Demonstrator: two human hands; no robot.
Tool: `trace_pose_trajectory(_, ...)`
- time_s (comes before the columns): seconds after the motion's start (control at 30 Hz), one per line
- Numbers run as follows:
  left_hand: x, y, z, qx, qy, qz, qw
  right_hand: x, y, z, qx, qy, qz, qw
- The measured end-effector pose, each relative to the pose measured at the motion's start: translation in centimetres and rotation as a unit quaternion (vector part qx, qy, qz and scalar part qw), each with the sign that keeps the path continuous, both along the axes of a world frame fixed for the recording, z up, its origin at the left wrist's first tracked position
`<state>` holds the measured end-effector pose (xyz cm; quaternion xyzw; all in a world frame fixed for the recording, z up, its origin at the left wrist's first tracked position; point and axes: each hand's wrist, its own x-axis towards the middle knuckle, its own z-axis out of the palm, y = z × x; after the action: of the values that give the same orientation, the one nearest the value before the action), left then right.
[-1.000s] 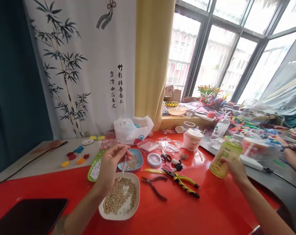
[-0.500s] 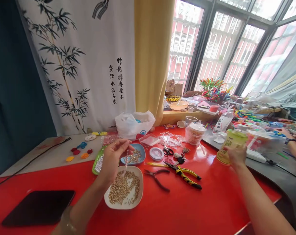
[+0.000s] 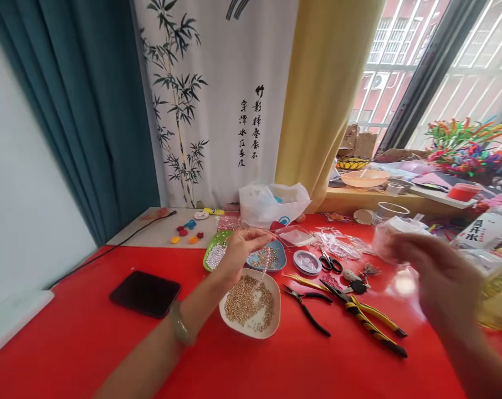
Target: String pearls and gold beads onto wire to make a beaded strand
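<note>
My left hand (image 3: 241,250) is raised over the red table (image 3: 109,343), fingers pinched on a thin strand of beads (image 3: 266,265). The strand hangs down toward a white dish (image 3: 276,316) full of gold beads. Just behind it sit a blue dish (image 3: 279,259) of beads and a green tray (image 3: 214,256) of pearl beads. My right hand (image 3: 440,274) is in the air at the right, smeared by motion, so its fingers are unclear. It is apart from the yellow drink bottle (image 3: 500,293) at the right edge.
Black pliers (image 3: 308,306), yellow-handled pliers (image 3: 373,322), scissors (image 3: 329,262) and a thread spool (image 3: 307,261) lie right of the dishes. A black phone (image 3: 145,292) lies at the left. A white plastic bag (image 3: 273,204) sits at the back. The windowsill holds craft clutter.
The view has swung left. My right hand has come off the yellow bottle and moves left, blurred. My left hand still holds the bead strand over the white dish.
</note>
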<state>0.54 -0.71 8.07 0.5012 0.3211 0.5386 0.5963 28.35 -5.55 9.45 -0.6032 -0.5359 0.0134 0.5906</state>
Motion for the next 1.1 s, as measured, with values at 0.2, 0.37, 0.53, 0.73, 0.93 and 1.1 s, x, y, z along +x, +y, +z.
trace_pose_trajectory(0.2,-0.2,0.5,-0.3,0.006,-0.063,0.005,0.998,-12.9,3.6,-1.2,-0.209,0.051,0.486,0.847)
trace_pose_trajectory(0.37,-0.6,1.2,-0.1,-0.002,-0.079,0.03,0.996,-15.1,5.1,-2.8,-0.265,0.179,0.501,0.804)
trace_pose_trajectory(0.53,-0.8,1.3,0.1,-0.039,-0.061,-0.043,0.996,-14.5,5.0,-2.7,-0.277,0.252,0.515,0.771)
trace_pose_trajectory(0.73,-1.3,1.4,0.3,-0.025,-0.052,-0.034,0.998,-14.5,4.8,-2.7,-0.304,0.302,0.555,0.713)
trace_pose_trajectory(0.93,-2.4,2.2,0.6,-0.04,-0.144,0.037,0.988,-15.3,4.9,-3.7,-0.382,0.408,0.582,0.591)
trace_pose_trajectory(1.1,-2.9,2.9,0.7,-0.073,-0.244,0.073,0.964,-15.9,4.7,-4.1,-0.421,0.46,0.571,0.535)
